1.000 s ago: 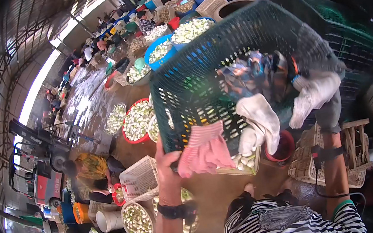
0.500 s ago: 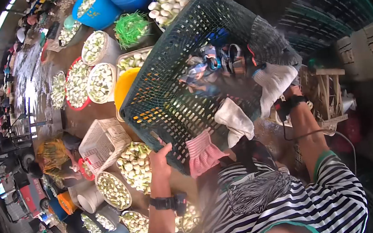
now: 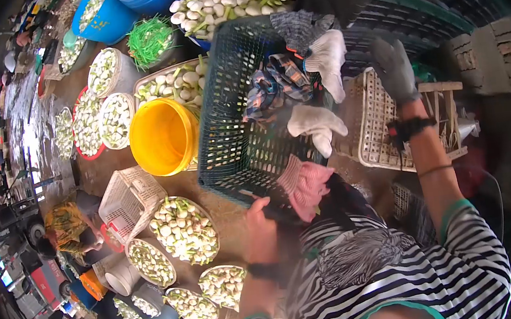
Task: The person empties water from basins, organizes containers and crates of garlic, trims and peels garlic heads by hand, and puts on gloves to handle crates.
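A dark green plastic crate [image 3: 219, 119] is tilted in front of me. My left hand [image 3: 260, 226] grips its near left corner, with the thumb on the rim and the other fingers mostly hidden. Inside the crate lies a plaid cloth [image 3: 281, 86]. A grey knit glove [image 3: 303, 29], white gloves [image 3: 318, 127] and a pink glove [image 3: 305, 185] rest in it or drape over its edge. My right hand [image 3: 394, 69], in a grey glove, is off the crate to the right, fingers stretched out and holding nothing.
A yellow bucket [image 3: 163, 137] stands left of the crate. Several tubs of white-and-green vegetables [image 3: 184, 230] cover the floor. A white crate [image 3: 130, 200] lies near a crouching person [image 3: 72, 226]. At right are a pale crate [image 3: 375, 119] and a wooden stand [image 3: 445, 117].
My right hand has let go of the crate's right side and moved up and away. The crate has turned and dropped lower, uncovering the yellow bucket. My left hand stays on its corner.
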`<control>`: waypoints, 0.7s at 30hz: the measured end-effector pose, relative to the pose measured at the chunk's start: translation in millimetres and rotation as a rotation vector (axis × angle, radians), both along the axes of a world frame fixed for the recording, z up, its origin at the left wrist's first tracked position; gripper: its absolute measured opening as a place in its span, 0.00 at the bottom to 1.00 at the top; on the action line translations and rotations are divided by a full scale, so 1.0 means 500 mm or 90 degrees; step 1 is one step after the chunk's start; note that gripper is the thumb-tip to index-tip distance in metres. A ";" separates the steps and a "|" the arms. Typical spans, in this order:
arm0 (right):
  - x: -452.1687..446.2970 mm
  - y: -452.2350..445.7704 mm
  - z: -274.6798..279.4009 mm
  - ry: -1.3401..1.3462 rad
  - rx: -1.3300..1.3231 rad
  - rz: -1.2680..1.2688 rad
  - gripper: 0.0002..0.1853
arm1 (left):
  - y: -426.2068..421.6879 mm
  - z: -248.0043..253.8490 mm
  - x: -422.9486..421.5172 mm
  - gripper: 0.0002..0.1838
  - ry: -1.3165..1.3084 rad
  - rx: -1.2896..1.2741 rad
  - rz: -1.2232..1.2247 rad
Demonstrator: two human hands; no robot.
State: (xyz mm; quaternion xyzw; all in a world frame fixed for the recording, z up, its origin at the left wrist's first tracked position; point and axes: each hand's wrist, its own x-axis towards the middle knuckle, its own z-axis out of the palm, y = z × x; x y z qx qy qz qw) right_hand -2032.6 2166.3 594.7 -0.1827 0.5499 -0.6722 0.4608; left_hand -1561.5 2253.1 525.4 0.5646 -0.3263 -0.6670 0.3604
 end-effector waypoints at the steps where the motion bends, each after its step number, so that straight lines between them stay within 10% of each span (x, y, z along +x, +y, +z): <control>1: 0.027 0.022 0.033 -0.049 0.043 -0.036 0.20 | -0.003 -0.014 -0.012 0.10 -0.126 -0.099 -0.092; 5: 0.094 0.122 0.003 -0.092 0.054 -0.076 0.27 | -0.018 -0.130 -0.075 0.11 -0.348 -0.195 -0.121; 6: 0.120 0.136 -0.005 -0.133 0.107 -0.059 0.26 | -0.038 -0.130 -0.106 0.14 -0.085 0.098 0.073; 8: 0.163 0.176 -0.065 -0.180 0.198 0.007 0.25 | -0.029 -0.216 -0.128 0.17 -0.183 0.021 0.052; 10: 0.239 0.211 -0.075 0.290 0.134 0.308 0.20 | -0.050 -0.125 -0.161 0.21 -0.439 -0.036 -0.151; 11: 0.252 0.249 -0.174 -0.004 0.143 0.287 0.18 | -0.037 -0.183 -0.169 0.22 -0.354 -0.074 -0.055; 13: 0.277 0.275 -0.280 0.078 0.056 0.343 0.14 | -0.001 -0.304 -0.181 0.22 -0.256 -0.123 0.056; 14: 0.311 0.267 -0.282 0.454 -0.037 0.414 0.12 | 0.009 -0.322 -0.185 0.22 -0.243 -0.136 0.070; 16: 0.344 0.276 -0.306 0.481 -0.077 0.522 0.12 | -0.001 -0.239 -0.203 0.23 -0.359 -0.121 -0.072; 19: 0.383 0.313 -0.350 -0.149 0.088 0.544 0.13 | -0.008 -0.162 -0.201 0.18 -0.475 -0.189 -0.189; 21: 0.404 0.304 -0.307 0.000 0.143 0.502 0.09 | -0.031 -0.102 -0.195 0.19 -0.549 -0.263 -0.282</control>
